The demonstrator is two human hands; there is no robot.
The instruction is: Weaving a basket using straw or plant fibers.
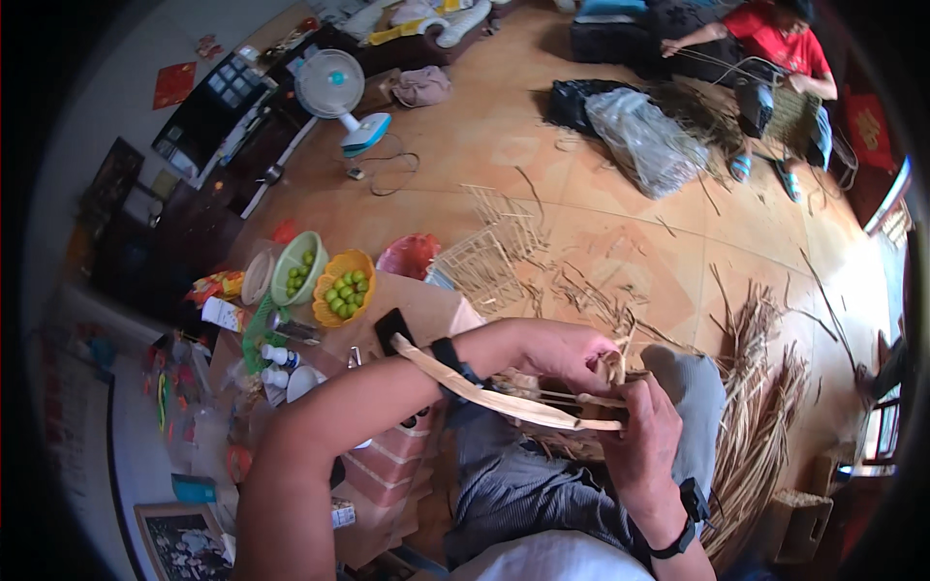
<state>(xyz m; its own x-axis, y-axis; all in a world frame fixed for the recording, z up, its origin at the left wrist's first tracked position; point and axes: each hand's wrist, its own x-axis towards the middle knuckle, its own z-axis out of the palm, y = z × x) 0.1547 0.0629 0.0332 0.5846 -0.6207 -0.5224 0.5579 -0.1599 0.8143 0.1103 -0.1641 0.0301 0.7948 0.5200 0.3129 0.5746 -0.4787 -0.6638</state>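
A long, pale, flattened dried plant stalk (484,395) crosses over my left forearm, and its near end reaches the fingers of my right hand (647,431). That hand is closed on the stalk in a pinch. Close by, my left hand (567,351) is closed with curled fingers around a folded piece of dried stalk (610,366). Between the hands, over my lap, thin rods of a partly covered frame (572,397) show; my arms and hands hide most of it.
Bundles of dried stalks (751,426) lie to my right. Left, a table holds a yellow bowl (327,312) and a green bowl (280,274) of green fruit. Ahead are a wire frame (480,263), a fan (331,85), plastic bags (644,140) and a seated person (775,48) weaving.
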